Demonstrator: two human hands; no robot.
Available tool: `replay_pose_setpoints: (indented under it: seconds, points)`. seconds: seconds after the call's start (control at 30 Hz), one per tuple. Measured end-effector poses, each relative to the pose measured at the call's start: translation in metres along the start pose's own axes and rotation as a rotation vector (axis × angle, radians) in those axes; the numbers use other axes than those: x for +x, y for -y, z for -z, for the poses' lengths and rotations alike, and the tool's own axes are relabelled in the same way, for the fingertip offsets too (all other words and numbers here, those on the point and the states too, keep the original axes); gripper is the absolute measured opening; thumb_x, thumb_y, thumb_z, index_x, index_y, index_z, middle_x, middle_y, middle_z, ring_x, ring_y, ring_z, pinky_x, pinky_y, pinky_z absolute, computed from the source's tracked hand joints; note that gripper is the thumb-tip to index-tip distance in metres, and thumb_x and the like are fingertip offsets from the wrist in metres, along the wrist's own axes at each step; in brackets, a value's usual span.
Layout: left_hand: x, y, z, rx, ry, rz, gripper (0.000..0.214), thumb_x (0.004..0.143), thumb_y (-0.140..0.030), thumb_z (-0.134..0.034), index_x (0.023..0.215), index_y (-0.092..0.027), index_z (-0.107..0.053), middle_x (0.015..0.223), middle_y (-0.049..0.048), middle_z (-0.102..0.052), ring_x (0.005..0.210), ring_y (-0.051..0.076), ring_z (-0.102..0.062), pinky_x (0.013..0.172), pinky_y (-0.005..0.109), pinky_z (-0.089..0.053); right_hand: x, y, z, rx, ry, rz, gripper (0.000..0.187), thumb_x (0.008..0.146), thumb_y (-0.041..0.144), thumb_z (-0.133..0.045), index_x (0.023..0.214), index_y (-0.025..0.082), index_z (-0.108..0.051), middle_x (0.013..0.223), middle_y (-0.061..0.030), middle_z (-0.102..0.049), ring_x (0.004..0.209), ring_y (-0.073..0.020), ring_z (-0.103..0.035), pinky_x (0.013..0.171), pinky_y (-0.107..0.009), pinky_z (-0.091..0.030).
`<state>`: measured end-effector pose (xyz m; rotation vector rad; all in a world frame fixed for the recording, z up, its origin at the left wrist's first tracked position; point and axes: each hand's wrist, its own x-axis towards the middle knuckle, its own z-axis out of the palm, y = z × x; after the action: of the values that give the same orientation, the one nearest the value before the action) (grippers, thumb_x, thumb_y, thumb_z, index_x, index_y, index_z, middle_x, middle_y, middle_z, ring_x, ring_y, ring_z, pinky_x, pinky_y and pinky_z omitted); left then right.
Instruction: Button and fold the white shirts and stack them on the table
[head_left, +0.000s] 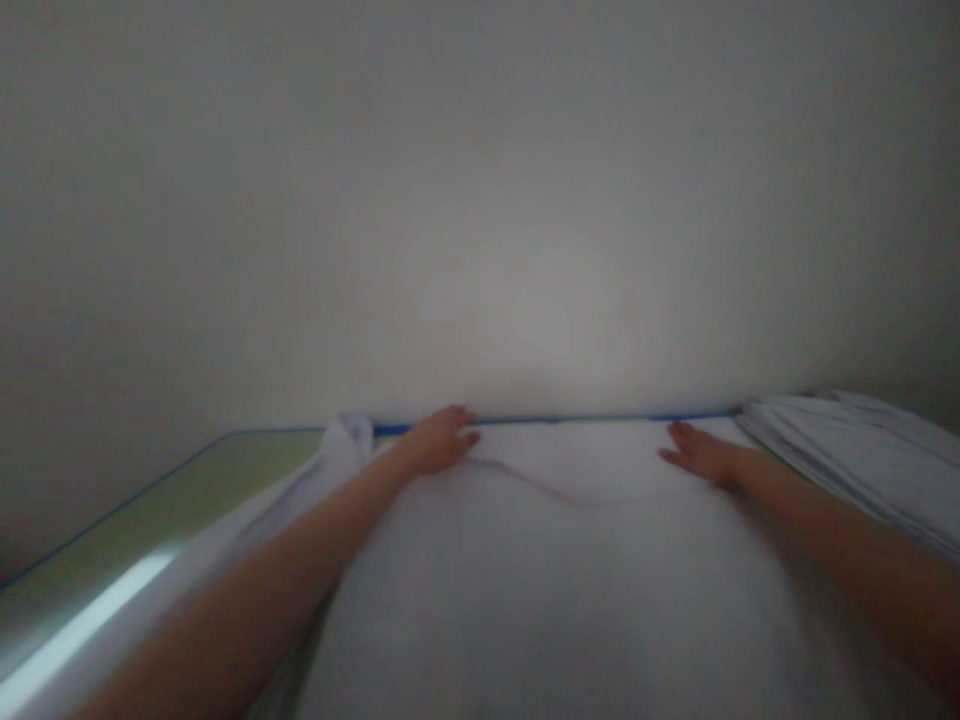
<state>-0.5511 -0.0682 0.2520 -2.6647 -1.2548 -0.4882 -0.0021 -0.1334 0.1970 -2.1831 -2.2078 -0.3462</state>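
Note:
A wide white cloth (pixel 555 590) stretches from the near edge of the view to the back of the table, with a crease running across its far part. My left hand (pixel 444 440) rests on its far left area, fingers apart and pointing right. On the far right side, my right hand (pixel 699 456) lies on the same cloth with its fingers stretched out toward the left. Both arms reach forward, and neither hand visibly grips anything. The picture is dim and blurred, so fine finger contact is hard to make out.
A pale wall (pixel 525 200) rises right behind the table's blue edge. The green tabletop (pixel 172 500) shows at left, with a bright light reflection. Bunched white fabric (pixel 349 440) lies beside my left arm. A stack of folded white cloths (pixel 862 450) sits at right.

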Motion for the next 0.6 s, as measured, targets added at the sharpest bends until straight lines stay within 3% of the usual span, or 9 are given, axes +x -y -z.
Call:
replay_pose_setpoints:
  seconds: [0.07, 0.13, 0.27, 0.37, 0.47, 0.53, 0.6]
  points:
    - [-0.004, -0.027, -0.015, -0.035, 0.010, -0.093, 0.067, 0.084, -0.059, -0.030, 0.136, -0.018, -0.036, 0.145, 0.0123, -0.028, 0.133, 0.027, -0.025, 0.106, 0.037, -0.020, 0.007, 0.021, 0.018, -0.056, 0.025, -0.013, 0.081, 0.074, 0.073, -0.030, 0.123, 0.012, -0.053, 0.128, -0.0195, -0.048, 0.121, -0.0342, -0.042, 0.101, -0.052, -0.031]
    - [-0.009, -0.042, -0.029, -0.051, 0.055, -0.112, 0.072, 0.083, -0.063, -0.028, 0.139, -0.018, -0.031, 0.147, 0.0130, -0.022, 0.135, 0.028, -0.017, 0.108, 0.041, -0.014, 0.013, 0.063, 0.034, -0.088, 0.009, 0.026, 0.072, 0.076, 0.068, -0.034, 0.115, 0.014, -0.059, 0.120, -0.0197, -0.054, 0.116, -0.0344, -0.047, 0.099, -0.052, -0.032]
    - [-0.015, -0.040, -0.044, -0.060, 0.117, -0.121, 0.072, 0.083, -0.065, -0.026, 0.140, -0.020, -0.029, 0.146, 0.0126, -0.023, 0.135, 0.028, -0.018, 0.108, 0.042, -0.013, 0.022, 0.186, 0.045, 0.103, -0.094, 0.419, 0.066, 0.086, 0.058, -0.027, 0.129, 0.011, -0.045, 0.135, -0.0165, -0.041, 0.126, -0.0286, -0.037, 0.103, -0.043, -0.028]
    - [-0.013, -0.035, -0.044, -0.039, 0.115, -0.120, 0.071, 0.083, -0.065, -0.025, 0.140, -0.022, -0.029, 0.146, 0.0107, -0.023, 0.135, 0.027, -0.018, 0.108, 0.042, -0.014, 0.030, 0.254, 0.040, 0.186, -0.141, 0.544, 0.070, 0.087, 0.059, -0.026, 0.138, 0.011, -0.031, 0.143, -0.0146, -0.029, 0.132, -0.0276, -0.026, 0.105, -0.042, -0.023]
    - [-0.011, -0.034, -0.044, -0.013, 0.130, -0.104, 0.072, 0.083, -0.065, -0.023, 0.140, -0.023, -0.028, 0.147, 0.0091, -0.022, 0.135, 0.026, -0.018, 0.108, 0.041, -0.015, 0.033, 0.262, 0.036, 0.204, -0.139, 0.561, 0.074, 0.085, 0.063, -0.025, 0.140, 0.014, -0.027, 0.145, -0.0131, -0.024, 0.133, -0.0274, -0.021, 0.106, -0.043, -0.018]
    - [-0.012, -0.035, -0.043, 0.004, 0.135, -0.090, 0.073, 0.083, -0.066, -0.022, 0.141, -0.022, -0.027, 0.147, 0.0092, -0.021, 0.135, 0.026, -0.018, 0.108, 0.041, -0.015, 0.030, 0.237, 0.033, 0.196, -0.135, 0.543, 0.076, 0.085, 0.064, -0.024, 0.140, 0.012, -0.027, 0.145, -0.0139, -0.023, 0.134, -0.0269, -0.021, 0.107, -0.042, -0.016]
    - [-0.012, -0.037, -0.043, 0.013, 0.137, -0.083, 0.074, 0.082, -0.067, -0.022, 0.141, -0.021, -0.027, 0.147, 0.0092, -0.020, 0.135, 0.026, -0.017, 0.108, 0.041, -0.014, 0.025, 0.195, 0.029, 0.184, -0.122, 0.486, 0.077, 0.085, 0.064, -0.025, 0.140, 0.011, -0.027, 0.144, -0.0151, -0.023, 0.133, -0.0262, -0.022, 0.108, -0.041, -0.016]
